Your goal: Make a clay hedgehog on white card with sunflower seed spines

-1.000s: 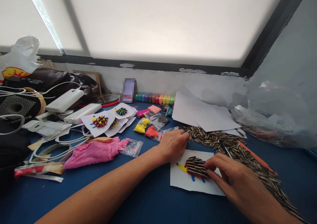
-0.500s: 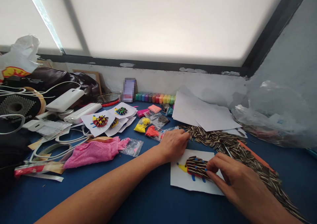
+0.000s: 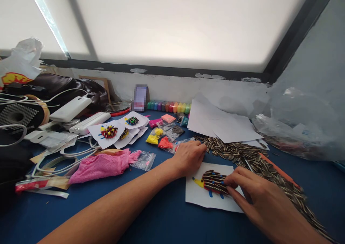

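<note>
A white paper card (image 3: 194, 197) lies on the blue table, bearing a hedgehog figure (image 3: 214, 182) with a yellow clay head, sunflower-seed spines, small blue clay dots and blue feet. The thumb and index finger of my right hand (image 3: 258, 193) are pinched at the figure's right end; whatever is between the fingertips is too small to make out. My left hand (image 3: 190, 157) rests at the card's upper left edge with its fingers curled, their tips hidden. Beyond both hands spreads a heap of striped sunflower seeds (image 3: 229, 148).
White paper sheets (image 3: 218, 122) lie behind the seeds, with a plastic bag (image 3: 293, 129) to their right. Clay packets (image 3: 153, 138), finished hedgehog cards (image 3: 98, 132), a pink cloth (image 3: 102, 166), white cables (image 3: 61, 152) and power banks (image 3: 71, 108) occupy the left. A phone (image 3: 140, 97) leans against the wall.
My right fingertips have shifted very slightly right at the figure's end. My left hand and the card have stayed in place.
</note>
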`<state>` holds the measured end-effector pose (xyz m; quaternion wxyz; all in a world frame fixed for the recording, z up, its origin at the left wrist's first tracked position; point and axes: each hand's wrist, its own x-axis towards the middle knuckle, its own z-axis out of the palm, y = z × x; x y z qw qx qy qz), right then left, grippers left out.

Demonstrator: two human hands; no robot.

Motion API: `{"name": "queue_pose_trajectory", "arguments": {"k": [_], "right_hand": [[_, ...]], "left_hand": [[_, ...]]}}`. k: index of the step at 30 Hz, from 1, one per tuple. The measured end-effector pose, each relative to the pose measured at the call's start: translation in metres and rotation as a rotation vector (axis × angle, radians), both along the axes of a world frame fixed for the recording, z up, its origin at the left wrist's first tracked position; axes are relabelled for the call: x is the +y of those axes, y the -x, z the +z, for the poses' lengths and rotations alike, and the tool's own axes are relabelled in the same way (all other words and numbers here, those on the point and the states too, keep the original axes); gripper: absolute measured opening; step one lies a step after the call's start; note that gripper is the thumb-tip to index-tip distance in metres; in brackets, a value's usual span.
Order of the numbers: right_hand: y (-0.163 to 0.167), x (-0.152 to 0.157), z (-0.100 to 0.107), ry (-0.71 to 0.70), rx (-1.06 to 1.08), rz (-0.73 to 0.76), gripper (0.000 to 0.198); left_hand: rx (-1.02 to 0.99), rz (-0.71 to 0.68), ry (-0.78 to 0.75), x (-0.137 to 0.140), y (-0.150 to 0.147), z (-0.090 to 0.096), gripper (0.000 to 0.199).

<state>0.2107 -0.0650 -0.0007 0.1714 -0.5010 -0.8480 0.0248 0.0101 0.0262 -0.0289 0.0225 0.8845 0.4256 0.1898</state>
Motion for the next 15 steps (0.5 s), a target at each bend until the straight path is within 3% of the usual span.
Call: {"name": "queue_pose_trajectory", "arguments": {"k": [15], "right_hand": [[0.0051, -0.0023, 0.0012, 0.001, -0.060, 0.035, 0.020]], "left_hand": [[0.007, -0.001, -0.013, 0.0004, 0.0011, -0.0002, 0.020]]}}
